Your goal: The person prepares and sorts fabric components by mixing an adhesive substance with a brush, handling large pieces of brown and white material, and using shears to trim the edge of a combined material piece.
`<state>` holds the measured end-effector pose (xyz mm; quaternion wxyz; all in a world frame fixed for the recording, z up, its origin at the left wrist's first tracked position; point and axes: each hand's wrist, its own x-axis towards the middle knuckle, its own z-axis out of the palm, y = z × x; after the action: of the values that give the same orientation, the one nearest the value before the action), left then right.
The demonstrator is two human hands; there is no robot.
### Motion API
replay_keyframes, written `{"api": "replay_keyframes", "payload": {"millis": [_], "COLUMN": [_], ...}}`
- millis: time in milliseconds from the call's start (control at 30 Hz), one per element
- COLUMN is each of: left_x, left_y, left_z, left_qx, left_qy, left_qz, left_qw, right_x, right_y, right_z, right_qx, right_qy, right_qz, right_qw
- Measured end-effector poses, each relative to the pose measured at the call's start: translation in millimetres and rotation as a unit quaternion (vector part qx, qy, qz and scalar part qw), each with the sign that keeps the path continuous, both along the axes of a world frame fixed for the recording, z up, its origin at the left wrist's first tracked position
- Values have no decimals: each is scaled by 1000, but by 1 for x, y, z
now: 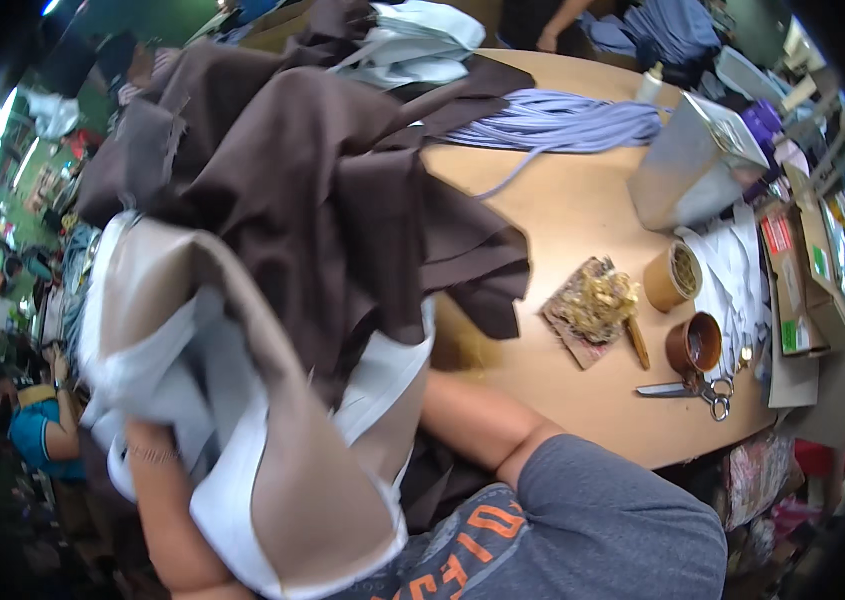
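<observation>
A beige cloth piece with white lining (317,480) hangs in front of me, blurred in places. Its folds cover my left hand; only the wrist and forearm show below them. My right forearm reaches behind the same piece, and that hand is hidden too. I cannot tell what either hand grips. Large dark brown fabric (280,172) is heaped just beyond and against the beige piece, draping over the table (572,195). A stack of pale folded fabric (422,45) lies at the far side of the brown heap.
A bundle of lilac cord (557,124) lies at the table's back, near a small bottle (650,84). To the right are a metal container (692,165), scissors (692,391), two cups (666,281), a clump of yellowish material (599,300), white strips (730,277) and cardboard boxes (805,277). Other people are around.
</observation>
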<state>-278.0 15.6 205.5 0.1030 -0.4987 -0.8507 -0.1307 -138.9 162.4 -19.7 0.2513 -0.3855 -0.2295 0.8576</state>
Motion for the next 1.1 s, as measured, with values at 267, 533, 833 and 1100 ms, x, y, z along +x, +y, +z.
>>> {"api": "replay_keyframes", "payload": {"millis": [267,533,833,1100], "left_x": [71,57,-55,-93], "left_y": [-13,100,124,137], "left_z": [59,-25,-70,-15], "left_qx": [-124,-155,-59,-67], "left_qy": [154,198,99,-3], "left_qz": [15,189,241,152], "left_qw": [980,949,964,986], "right_x": [7,12,182,346], "right_y": [-45,-52,-25,-20], "right_z": [0,-10,22,48], "right_qx": [-62,-84,124,383], "right_qy": [29,37,-4,-85], "right_qz": [19,44,255,124], "right_qw": [997,995,959,911]}}
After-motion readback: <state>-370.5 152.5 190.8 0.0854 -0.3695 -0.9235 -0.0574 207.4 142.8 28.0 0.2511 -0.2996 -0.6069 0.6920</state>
